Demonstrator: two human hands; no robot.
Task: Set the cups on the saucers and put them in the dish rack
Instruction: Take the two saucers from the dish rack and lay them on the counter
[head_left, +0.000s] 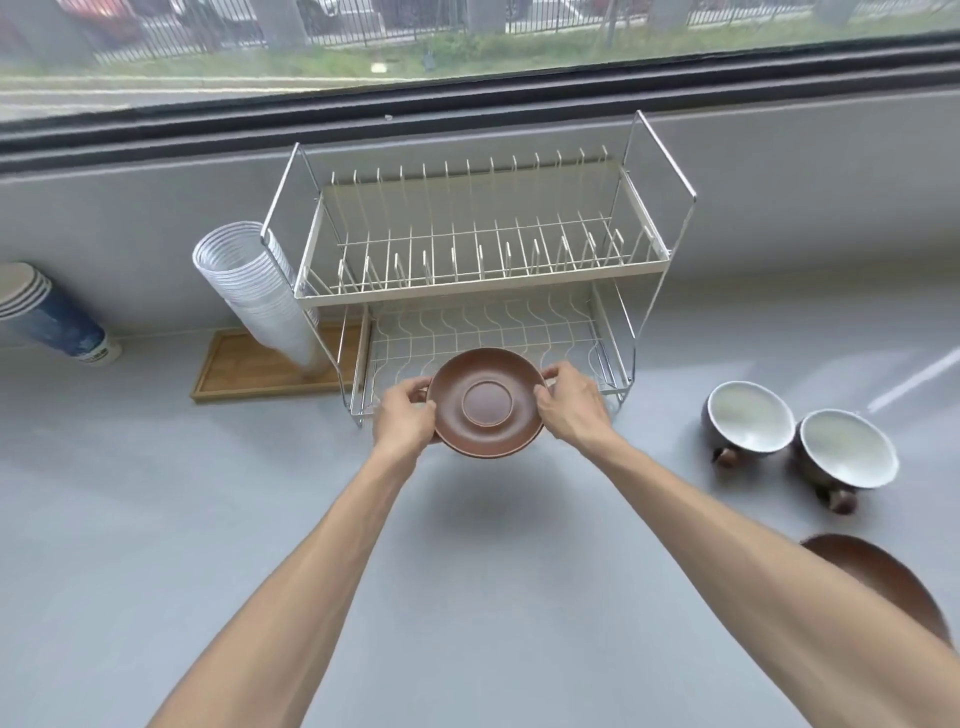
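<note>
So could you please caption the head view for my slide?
Both hands hold a brown saucer before the dish rack.

Grey counter (467, 597) bears dish rack (483, 270), two cups (748, 421), saucer (883, 577), wooden tray (244, 369)

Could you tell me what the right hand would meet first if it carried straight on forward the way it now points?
Probably the front edge of the dish rack's lower shelf: the right hand, gripping the saucer, is just before it, though depth is unclear.
</note>
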